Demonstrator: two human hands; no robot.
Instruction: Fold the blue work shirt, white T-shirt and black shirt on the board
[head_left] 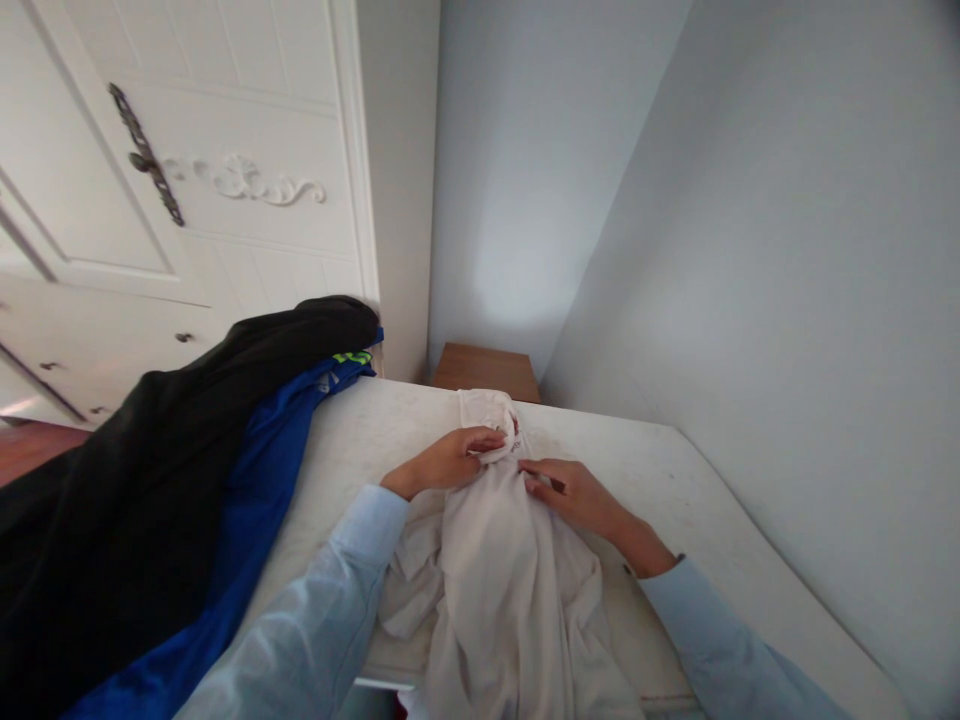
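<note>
A pale off-white garment (499, 590), seemingly a shirt, lies in loose folds on the white tabletop (637, 450) and hangs over the near edge. Its gathered far end forms a neckband-like loop, with small red marks on the inside. My left hand (448, 460) is closed on the left side of this loop, fingers curled over the fabric. On the right, my right hand (576, 495) pinches the cloth just below the loop between thumb and fingers. Both hands are a short way apart.
A black garment (165, 430) lies over a blue one (266, 470) along the table's left side. Behind them stands a white wardrobe (262, 120) with dark handles. A brown wooden surface (487, 370) sits in the corner beyond the table. A grey wall (810, 280) borders the right.
</note>
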